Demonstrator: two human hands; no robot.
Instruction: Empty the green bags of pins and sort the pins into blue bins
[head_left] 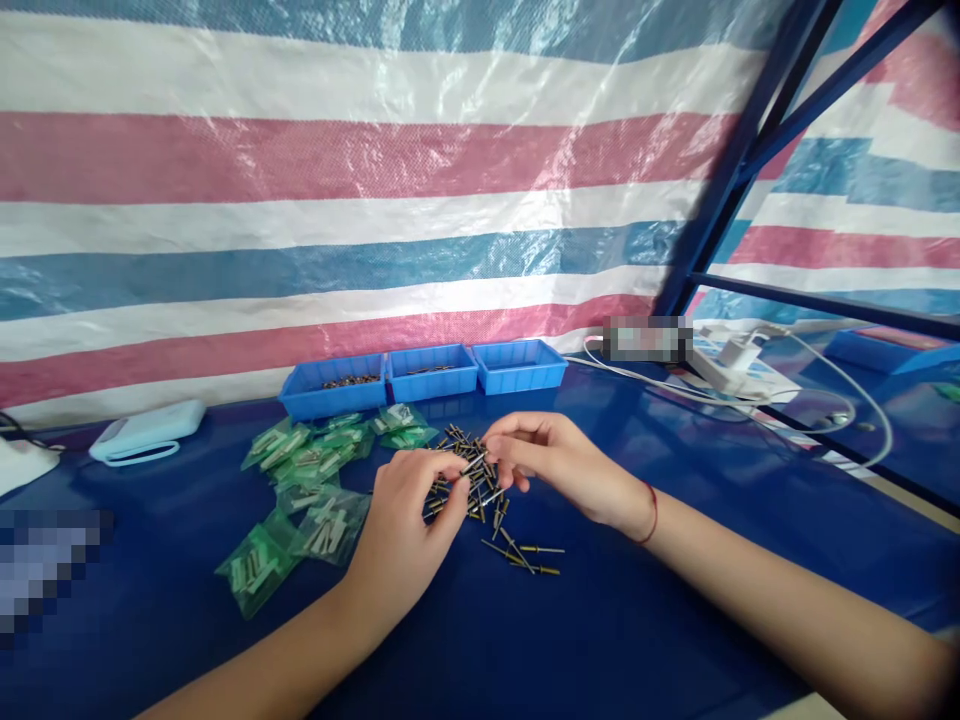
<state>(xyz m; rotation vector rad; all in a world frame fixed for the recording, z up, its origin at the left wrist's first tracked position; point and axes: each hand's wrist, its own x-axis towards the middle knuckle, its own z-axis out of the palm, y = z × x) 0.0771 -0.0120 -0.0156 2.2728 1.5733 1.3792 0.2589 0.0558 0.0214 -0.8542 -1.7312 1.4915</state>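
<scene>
My left hand (412, 510) pinches one end of a blind rivet (473, 464) between thumb and fingertips. At its other end, my right hand (555, 462) has its fingers closed on the same rivet. Just beneath both hands lies a loose pile of blind rivets (495, 513), partly covered by my fingers. A few rivets (541, 571) are scattered nearer to me, apart from the pile. Left of my left hand are several small green plastic bags (311, 455) with pale and metallic parts inside. A clearer bag (330, 527) lies close by my left wrist.
Three blue bins stand in a row at the back: the left bin (330, 402) and middle bin (433, 385) hold small parts, beside the right bin (523, 377). A light-blue device (150, 432) lies left. White cables and a power strip (739, 370) are right, near a metal frame (716, 200).
</scene>
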